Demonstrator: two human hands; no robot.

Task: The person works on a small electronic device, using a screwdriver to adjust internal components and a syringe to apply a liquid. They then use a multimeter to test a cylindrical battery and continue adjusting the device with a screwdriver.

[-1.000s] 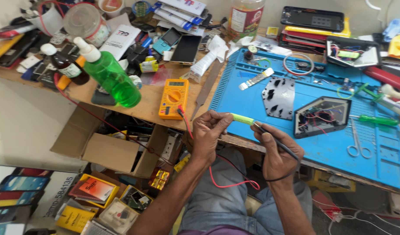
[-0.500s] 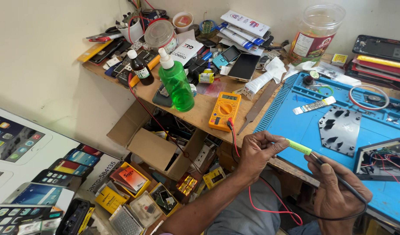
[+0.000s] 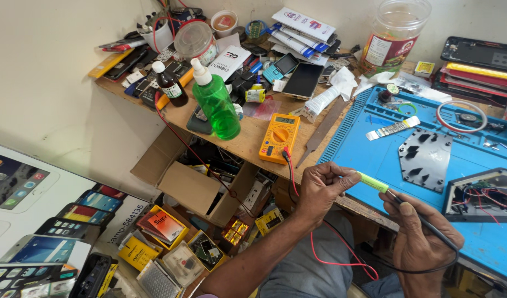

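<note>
A small yellow-green cylindrical battery cell [image 3: 373, 181] sits pinched at its left end in the fingertips of the left hand [image 3: 320, 187], which is closed around it just in front of the bench edge. Its long axis runs left to right, dipping slightly toward the right hand [image 3: 416, 232], so the free end points at that hand. The right hand is curled shut around a black test probe [image 3: 424, 223], whose tip meets the cell's right end. A red lead [image 3: 297, 187] runs from the left hand up to the orange-yellow multimeter [image 3: 279, 138] lying on the wooden bench.

Beyond it stands a green spray bottle [image 3: 217, 105] and a small dark bottle [image 3: 170, 88] with a pale label. A clear plastic jar [image 3: 394, 38] with a red-and-white label stands at the back, beside white printed packets [image 3: 303, 25]. The blue work mat [image 3: 386, 160] lies to the right.
</note>
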